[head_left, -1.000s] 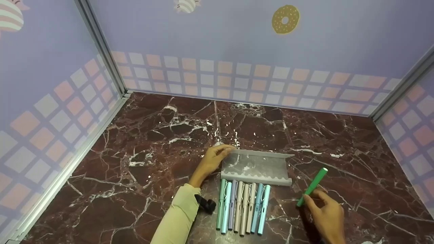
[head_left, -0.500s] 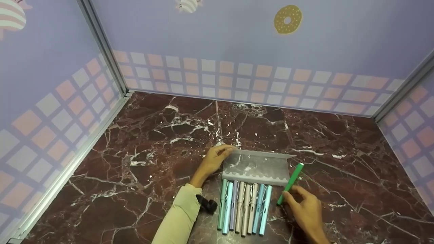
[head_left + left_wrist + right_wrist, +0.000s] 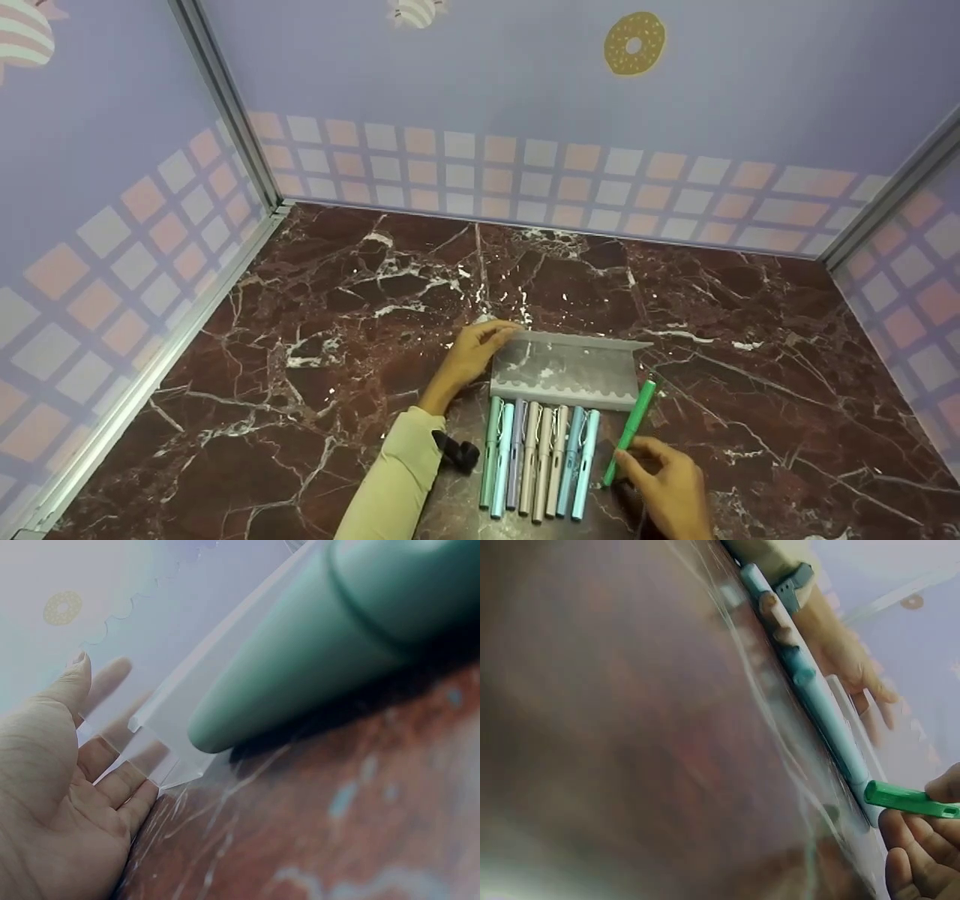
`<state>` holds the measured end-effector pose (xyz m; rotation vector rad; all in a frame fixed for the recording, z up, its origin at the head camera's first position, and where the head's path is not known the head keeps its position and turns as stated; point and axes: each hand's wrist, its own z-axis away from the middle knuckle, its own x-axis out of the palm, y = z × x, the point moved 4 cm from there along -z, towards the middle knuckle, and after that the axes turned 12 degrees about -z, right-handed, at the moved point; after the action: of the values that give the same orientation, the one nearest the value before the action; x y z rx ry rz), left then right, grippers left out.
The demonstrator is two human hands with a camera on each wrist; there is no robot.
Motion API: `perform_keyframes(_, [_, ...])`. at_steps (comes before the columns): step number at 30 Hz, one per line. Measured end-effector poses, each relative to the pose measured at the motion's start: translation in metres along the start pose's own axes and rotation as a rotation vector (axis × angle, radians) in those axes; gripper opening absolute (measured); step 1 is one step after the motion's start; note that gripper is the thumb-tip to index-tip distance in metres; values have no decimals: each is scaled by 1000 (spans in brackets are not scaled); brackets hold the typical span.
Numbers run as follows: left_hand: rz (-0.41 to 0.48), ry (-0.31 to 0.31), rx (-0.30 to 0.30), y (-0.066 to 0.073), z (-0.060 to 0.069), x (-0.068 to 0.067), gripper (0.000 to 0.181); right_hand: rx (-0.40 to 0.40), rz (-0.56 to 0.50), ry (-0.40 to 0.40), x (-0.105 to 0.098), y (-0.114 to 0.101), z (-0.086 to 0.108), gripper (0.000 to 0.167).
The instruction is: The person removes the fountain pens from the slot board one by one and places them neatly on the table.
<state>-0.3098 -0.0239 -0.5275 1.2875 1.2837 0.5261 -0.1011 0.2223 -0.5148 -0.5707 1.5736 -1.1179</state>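
Note:
My right hand (image 3: 670, 487) pinches a green pen (image 3: 631, 429) between thumb and fingers, its upper end pointing away and to the right. The pen is held just right of a row of capped pens (image 3: 536, 461), green, light blue, purple, beige and blue, lying side by side on the table. Behind the row lies a clear plastic case (image 3: 566, 369) with a scalloped front strip and a raised back flap. My left hand (image 3: 471, 351) holds the case at its left end; in the left wrist view the fingers (image 3: 120, 781) show through the clear plastic.
The tabletop (image 3: 360, 300) is dark red, marble-patterned, with white veins. Patterned panels (image 3: 495, 172) wall it at the back and both sides. A black wrist camera (image 3: 456, 452) sits on the left sleeve, close to the leftmost pen.
My right hand has moved left with the green pen, then slightly nearer me, bringing it beside the row. The left hand and the case have stayed in place.

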Motion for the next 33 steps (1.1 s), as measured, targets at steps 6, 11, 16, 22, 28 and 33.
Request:
perform_keyframes(6, [-7, -2, -6, 28, 9, -7, 25, 123, -64, -76, 3, 5, 16, 23])
perform_keyframes(11, [-9, 7, 11, 32, 9, -10, 25, 125, -83, -154, 4, 6, 23, 21])
perform_keyframes(16, [8, 5, 18, 33, 10, -10, 25, 132, -23, -229, 5, 4, 22, 24])
perform_keyframes(22, [-6, -3, 26, 29, 8, -8, 25, 186, 12, -293, 7, 3, 17, 22])
perform_keyframes(28, [-8, -1, 42, 3, -3, 0, 26, 187, -18, -291, 7, 1, 15, 21])
perform_keyframes(33, [-1, 2, 15, -2, -2, 1, 26, 177, -40, -305, 9, 1, 14, 19])
